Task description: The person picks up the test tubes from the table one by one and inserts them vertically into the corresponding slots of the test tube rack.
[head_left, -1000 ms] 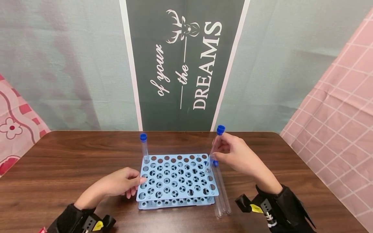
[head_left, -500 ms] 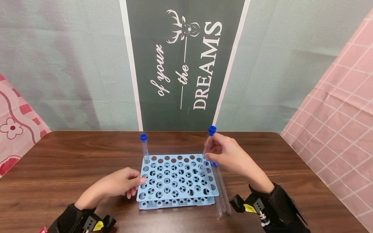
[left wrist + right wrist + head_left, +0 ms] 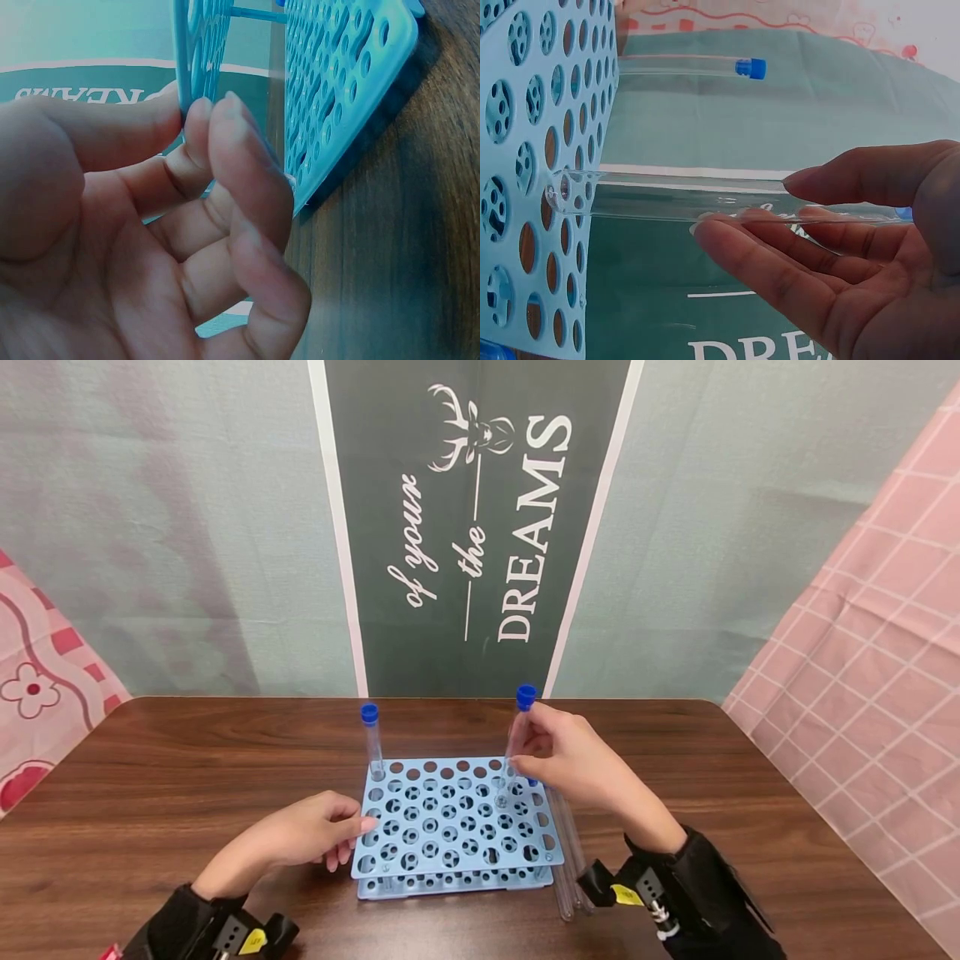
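Note:
My right hand holds a clear test tube with a blue cap between thumb and fingers. The tube is nearly upright, and its round bottom comes right up to the holed top plate in the right wrist view. Beneath it is a light blue test tube rack, near its back right part. At the rack's left edge, my left hand pinches the top plate between thumb and forefinger, the other fingers loosely curled. Another blue-capped tube stands in the back left corner hole.
Several loose test tubes lie on the brown wooden table along the rack's right side, their capped ends partly hidden by rack and hand. Behind the table hangs a cloth backdrop with a dark printed panel.
The right hand has carried its test tube leftward, from the rack's right edge to over its back right holes. My left hand and the rack stay in place.

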`<state>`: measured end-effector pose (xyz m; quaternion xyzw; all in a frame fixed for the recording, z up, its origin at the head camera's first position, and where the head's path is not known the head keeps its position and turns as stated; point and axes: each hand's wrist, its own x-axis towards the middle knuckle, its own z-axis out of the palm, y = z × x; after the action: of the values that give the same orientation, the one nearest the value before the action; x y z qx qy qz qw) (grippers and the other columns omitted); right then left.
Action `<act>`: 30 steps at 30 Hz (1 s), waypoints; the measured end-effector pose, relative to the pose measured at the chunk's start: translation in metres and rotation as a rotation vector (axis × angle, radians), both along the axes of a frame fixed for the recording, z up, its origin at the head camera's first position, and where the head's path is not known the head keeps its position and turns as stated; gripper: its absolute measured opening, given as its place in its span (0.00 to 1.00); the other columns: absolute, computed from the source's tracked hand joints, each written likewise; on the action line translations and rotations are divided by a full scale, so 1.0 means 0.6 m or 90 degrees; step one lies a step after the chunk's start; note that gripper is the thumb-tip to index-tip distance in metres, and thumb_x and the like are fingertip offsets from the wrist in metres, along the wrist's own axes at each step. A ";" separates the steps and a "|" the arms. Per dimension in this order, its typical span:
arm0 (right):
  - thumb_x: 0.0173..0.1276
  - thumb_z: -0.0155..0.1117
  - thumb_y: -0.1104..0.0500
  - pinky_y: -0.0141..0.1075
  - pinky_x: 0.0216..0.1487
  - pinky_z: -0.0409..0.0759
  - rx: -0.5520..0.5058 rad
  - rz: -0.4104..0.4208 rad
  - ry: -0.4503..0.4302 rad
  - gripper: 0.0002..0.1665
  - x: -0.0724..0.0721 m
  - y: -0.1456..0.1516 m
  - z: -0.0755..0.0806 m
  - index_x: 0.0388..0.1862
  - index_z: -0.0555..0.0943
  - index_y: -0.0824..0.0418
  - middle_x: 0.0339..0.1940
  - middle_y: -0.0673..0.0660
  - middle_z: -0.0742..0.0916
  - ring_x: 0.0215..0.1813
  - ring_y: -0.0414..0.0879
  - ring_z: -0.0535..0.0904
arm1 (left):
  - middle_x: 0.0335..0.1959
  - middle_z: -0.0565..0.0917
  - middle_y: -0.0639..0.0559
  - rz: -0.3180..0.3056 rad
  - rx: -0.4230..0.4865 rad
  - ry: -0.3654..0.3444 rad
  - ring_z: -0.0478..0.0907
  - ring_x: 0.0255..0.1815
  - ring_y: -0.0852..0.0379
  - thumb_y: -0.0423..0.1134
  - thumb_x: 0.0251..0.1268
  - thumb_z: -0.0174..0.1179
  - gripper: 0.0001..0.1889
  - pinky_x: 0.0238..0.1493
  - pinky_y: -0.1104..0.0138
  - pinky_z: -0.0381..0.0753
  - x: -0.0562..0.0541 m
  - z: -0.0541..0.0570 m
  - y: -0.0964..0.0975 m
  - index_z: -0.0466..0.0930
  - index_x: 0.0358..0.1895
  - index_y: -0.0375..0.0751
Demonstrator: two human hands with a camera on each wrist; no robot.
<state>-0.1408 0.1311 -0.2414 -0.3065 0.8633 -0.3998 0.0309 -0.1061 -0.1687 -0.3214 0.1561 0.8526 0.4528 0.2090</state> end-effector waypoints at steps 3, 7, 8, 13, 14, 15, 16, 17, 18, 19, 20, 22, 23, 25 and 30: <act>0.57 0.61 0.71 0.34 0.35 0.78 0.004 0.006 0.001 0.08 0.000 -0.003 0.000 0.33 0.72 0.65 0.30 0.54 0.80 0.33 0.43 0.79 | 0.14 0.72 0.54 0.001 0.001 0.000 0.68 0.15 0.60 0.45 0.66 0.53 0.18 0.16 0.73 0.64 0.000 0.000 0.000 0.71 0.21 0.37; 0.58 0.61 0.71 0.36 0.37 0.78 0.008 0.013 0.005 0.08 -0.001 -0.007 -0.001 0.34 0.72 0.65 0.30 0.54 0.80 0.33 0.43 0.79 | 0.14 0.71 0.54 0.001 0.006 -0.002 0.68 0.15 0.60 0.44 0.66 0.53 0.18 0.15 0.73 0.63 0.001 0.000 0.000 0.70 0.21 0.36; 0.58 0.61 0.71 0.37 0.37 0.78 0.007 0.014 0.005 0.08 -0.001 -0.007 -0.001 0.33 0.72 0.65 0.30 0.54 0.80 0.33 0.43 0.79 | 0.14 0.71 0.54 0.000 0.006 -0.002 0.68 0.14 0.60 0.43 0.66 0.53 0.17 0.15 0.73 0.63 0.001 -0.001 0.001 0.70 0.21 0.36; 0.57 0.62 0.71 0.35 0.36 0.78 0.006 0.019 0.010 0.08 -0.002 -0.010 -0.002 0.33 0.72 0.65 0.30 0.54 0.80 0.33 0.43 0.79 | 0.14 0.71 0.54 0.002 0.006 -0.005 0.68 0.14 0.60 0.43 0.66 0.53 0.17 0.15 0.73 0.63 0.002 0.000 0.002 0.71 0.21 0.36; 0.57 0.62 0.71 0.34 0.36 0.78 0.007 0.020 0.012 0.08 -0.002 -0.011 -0.002 0.33 0.72 0.64 0.30 0.54 0.80 0.33 0.43 0.79 | 0.14 0.71 0.54 0.001 0.006 -0.005 0.68 0.14 0.60 0.43 0.66 0.53 0.17 0.15 0.73 0.63 0.002 0.000 0.002 0.71 0.21 0.36; 0.57 0.62 0.71 0.34 0.36 0.78 0.008 0.021 0.014 0.08 -0.002 -0.011 -0.001 0.33 0.72 0.64 0.30 0.54 0.80 0.32 0.42 0.79 | 0.14 0.71 0.54 0.000 0.007 -0.005 0.68 0.14 0.60 0.43 0.67 0.53 0.17 0.16 0.73 0.63 0.001 0.000 0.002 0.71 0.21 0.36; 0.57 0.62 0.71 0.33 0.36 0.78 0.008 0.022 0.014 0.08 -0.002 -0.012 -0.001 0.33 0.72 0.64 0.30 0.54 0.80 0.32 0.42 0.79 | 0.14 0.71 0.54 0.001 0.007 -0.007 0.68 0.14 0.60 0.43 0.66 0.53 0.17 0.16 0.73 0.63 0.001 0.001 0.002 0.71 0.21 0.37; 0.57 0.62 0.71 0.33 0.35 0.78 0.008 0.023 0.015 0.08 -0.003 -0.012 -0.001 0.33 0.72 0.64 0.30 0.54 0.80 0.32 0.42 0.79 | 0.14 0.71 0.54 0.001 0.006 -0.007 0.68 0.14 0.60 0.43 0.66 0.53 0.17 0.16 0.73 0.63 0.001 0.001 0.001 0.71 0.21 0.37; 0.57 0.62 0.71 0.33 0.35 0.78 0.007 0.024 0.015 0.08 -0.003 -0.013 0.000 0.33 0.72 0.64 0.30 0.54 0.80 0.32 0.42 0.79 | 0.14 0.71 0.54 -0.001 0.007 -0.006 0.68 0.14 0.60 0.43 0.66 0.53 0.17 0.16 0.73 0.63 0.001 0.001 0.001 0.71 0.21 0.36; 0.57 0.61 0.71 0.33 0.35 0.78 0.006 0.025 0.015 0.08 -0.003 -0.013 0.000 0.33 0.72 0.64 0.30 0.54 0.80 0.32 0.42 0.79 | 0.14 0.71 0.54 -0.002 0.008 -0.005 0.68 0.15 0.60 0.43 0.66 0.53 0.17 0.16 0.73 0.63 0.000 0.001 0.001 0.71 0.21 0.36; 0.57 0.62 0.71 0.33 0.35 0.78 0.006 0.026 0.015 0.08 -0.004 -0.014 0.001 0.33 0.72 0.64 0.30 0.54 0.80 0.32 0.42 0.79 | 0.14 0.71 0.54 -0.003 0.009 -0.004 0.68 0.15 0.60 0.44 0.66 0.53 0.17 0.16 0.73 0.63 0.000 0.001 0.001 0.71 0.21 0.36; 0.58 0.62 0.70 0.33 0.35 0.78 0.007 0.028 0.015 0.08 -0.004 -0.016 0.002 0.33 0.72 0.64 0.30 0.54 0.80 0.32 0.42 0.79 | 0.14 0.72 0.54 -0.002 0.008 -0.004 0.68 0.15 0.60 0.44 0.66 0.53 0.18 0.16 0.73 0.64 0.000 0.001 0.000 0.70 0.21 0.36; 0.58 0.62 0.70 0.33 0.35 0.78 0.008 0.029 0.016 0.08 -0.004 -0.017 0.002 0.33 0.72 0.64 0.30 0.54 0.80 0.32 0.42 0.79 | 0.14 0.72 0.54 -0.002 0.008 -0.003 0.68 0.15 0.60 0.44 0.66 0.53 0.18 0.16 0.73 0.64 0.000 0.001 0.000 0.70 0.21 0.36; 0.58 0.62 0.70 0.33 0.35 0.78 0.009 0.029 0.016 0.08 -0.005 -0.019 0.003 0.33 0.73 0.64 0.29 0.54 0.80 0.32 0.42 0.79 | 0.14 0.72 0.54 -0.001 0.006 -0.004 0.68 0.15 0.60 0.45 0.66 0.53 0.18 0.16 0.73 0.64 0.000 0.001 -0.001 0.70 0.21 0.37; 0.58 0.61 0.70 0.34 0.34 0.78 0.008 0.030 0.014 0.07 -0.005 -0.026 0.005 0.32 0.73 0.64 0.29 0.53 0.81 0.31 0.42 0.79 | 0.14 0.72 0.54 0.000 0.005 -0.012 0.68 0.15 0.60 0.45 0.66 0.53 0.18 0.16 0.73 0.64 -0.001 0.000 0.000 0.71 0.21 0.37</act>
<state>-0.1438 0.1156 -0.2385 -0.3309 0.8586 -0.3901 0.0331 -0.1069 -0.1687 -0.3212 0.1530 0.8487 0.4578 0.2163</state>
